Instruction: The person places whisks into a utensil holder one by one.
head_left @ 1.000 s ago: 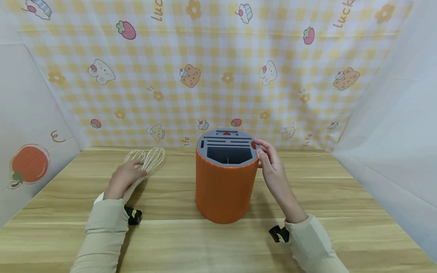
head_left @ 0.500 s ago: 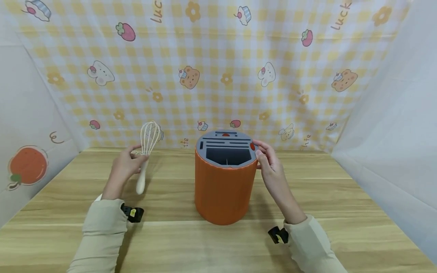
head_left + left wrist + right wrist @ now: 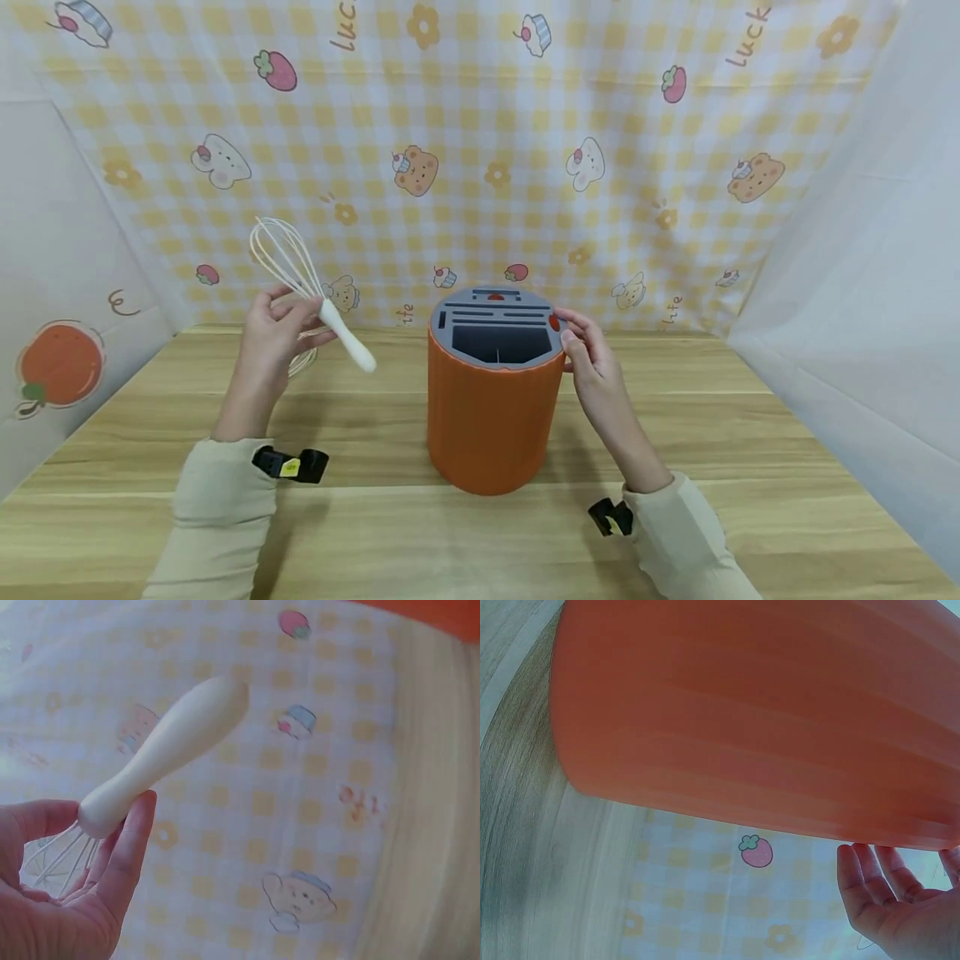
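My left hand (image 3: 273,342) pinches a cream-white whisk (image 3: 347,337) where its handle meets the wires, above the table. Its wire loops point up and left, its handle down and right. In the left wrist view, thumb and fingers hold the neck of the whisk handle (image 3: 176,739). Behind this hand, part of a second whisk (image 3: 302,363) shows low by the table's back. My right hand (image 3: 596,358) grips the upper right rim of an orange knife holder (image 3: 491,429) with a slotted grey top. In the right wrist view, my right hand's fingers (image 3: 900,877) touch the orange wall.
The knife holder stands upright on a wood-grain table (image 3: 375,525). Its top has narrow slots and a wide front opening (image 3: 502,343). A yellow checked cloth (image 3: 480,208) hangs behind, with white cloth (image 3: 862,292) at the sides.
My left hand has lifted the whisk off the table, and its handle has swung toward the knife holder. The second whisk remains behind. My right hand stays on the holder's rim.
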A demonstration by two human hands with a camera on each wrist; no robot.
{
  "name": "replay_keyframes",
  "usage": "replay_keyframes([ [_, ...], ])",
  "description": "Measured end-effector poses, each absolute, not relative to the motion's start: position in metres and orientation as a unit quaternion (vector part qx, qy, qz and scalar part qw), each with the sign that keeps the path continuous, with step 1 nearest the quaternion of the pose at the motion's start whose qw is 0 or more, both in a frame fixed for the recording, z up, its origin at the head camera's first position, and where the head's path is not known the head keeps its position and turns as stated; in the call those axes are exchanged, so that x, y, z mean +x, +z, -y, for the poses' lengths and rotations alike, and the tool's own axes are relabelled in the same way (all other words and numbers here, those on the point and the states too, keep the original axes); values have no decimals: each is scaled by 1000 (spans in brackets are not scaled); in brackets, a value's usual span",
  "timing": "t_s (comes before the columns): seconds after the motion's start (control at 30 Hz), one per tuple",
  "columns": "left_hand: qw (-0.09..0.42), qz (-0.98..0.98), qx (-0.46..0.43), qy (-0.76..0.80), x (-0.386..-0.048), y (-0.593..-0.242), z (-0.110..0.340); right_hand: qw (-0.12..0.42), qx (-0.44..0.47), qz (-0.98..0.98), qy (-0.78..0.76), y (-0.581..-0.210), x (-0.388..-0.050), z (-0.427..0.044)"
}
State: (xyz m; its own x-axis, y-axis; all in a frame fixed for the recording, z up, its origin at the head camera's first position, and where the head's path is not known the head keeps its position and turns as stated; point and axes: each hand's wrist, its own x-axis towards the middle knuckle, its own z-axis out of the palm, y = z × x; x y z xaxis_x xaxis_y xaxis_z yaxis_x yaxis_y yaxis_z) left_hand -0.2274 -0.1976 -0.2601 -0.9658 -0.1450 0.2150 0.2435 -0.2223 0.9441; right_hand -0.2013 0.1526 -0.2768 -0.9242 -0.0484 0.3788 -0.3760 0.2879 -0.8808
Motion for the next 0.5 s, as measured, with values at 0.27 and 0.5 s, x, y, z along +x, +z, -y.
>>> replay_keyframes([
  [0.27,146,494,-117,-849,-212,-241,182,141,134,791,580,-277,-202,-152],
  [0.5,174,437,-156,-868,-197,-225,161,141,130,792,580,-277,-201,-152],
])
